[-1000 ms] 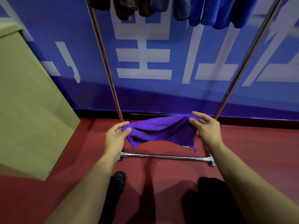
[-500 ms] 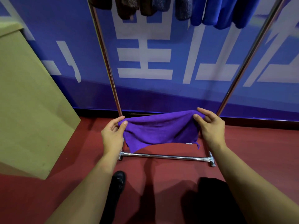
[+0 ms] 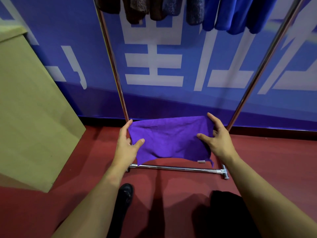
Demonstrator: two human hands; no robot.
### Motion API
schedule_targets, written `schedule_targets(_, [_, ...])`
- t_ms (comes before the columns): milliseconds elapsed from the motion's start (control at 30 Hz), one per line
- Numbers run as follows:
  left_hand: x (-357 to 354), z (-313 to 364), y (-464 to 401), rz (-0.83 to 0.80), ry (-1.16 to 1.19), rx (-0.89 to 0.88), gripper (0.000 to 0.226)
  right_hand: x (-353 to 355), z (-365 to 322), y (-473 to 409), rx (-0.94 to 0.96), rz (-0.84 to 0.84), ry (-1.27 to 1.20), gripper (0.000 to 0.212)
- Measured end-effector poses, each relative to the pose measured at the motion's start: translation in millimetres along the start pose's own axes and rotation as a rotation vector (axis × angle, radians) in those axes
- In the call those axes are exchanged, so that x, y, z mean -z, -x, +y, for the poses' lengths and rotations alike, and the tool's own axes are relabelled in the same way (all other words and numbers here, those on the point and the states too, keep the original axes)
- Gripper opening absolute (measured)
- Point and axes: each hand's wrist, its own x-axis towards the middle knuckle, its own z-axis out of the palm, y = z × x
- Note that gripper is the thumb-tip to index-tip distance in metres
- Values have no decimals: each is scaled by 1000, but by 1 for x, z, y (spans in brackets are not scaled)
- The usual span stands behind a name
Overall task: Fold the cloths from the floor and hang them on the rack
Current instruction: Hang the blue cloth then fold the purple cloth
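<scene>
We've got the soft purple microfibre cloth (image 3: 169,140) stretched flat in mid-air, low in front of the chrome metal rack (image 3: 175,167). Left hand (image 3: 127,145) and right hand (image 3: 216,137) each pinch a side edge, thumb on top. Looks like mid-fold; next we'd bring the edges together evenly. Compared to a second ago it's pulled wider and flatter.

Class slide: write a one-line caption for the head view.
Both hands, left and right, hold a purple cloth stretched before the rack.
</scene>
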Motion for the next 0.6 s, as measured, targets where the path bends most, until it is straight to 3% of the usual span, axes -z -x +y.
schedule_targets(100, [2, -2, 0, -35, 14, 9, 85, 1, 3, -2, 25, -40, 37, 83])
schedule_targets(200, [3, -1, 0, -37, 4, 2, 73, 2, 5, -4, 44, -24, 87, 75])
schedule_targets(333, [7, -2, -3, 28, -63, -35, 57, 1, 4, -3, 23, 27, 97, 69])
schedule_targets(500, [9, -4, -5, 117, -8, 38, 46, 1, 7, -4, -2, 127, 129, 65])
schedule_targets(600, [9, -4, -4, 153, 23, 88, 31, 4, 9, -5, 10, 140, 146, 50])
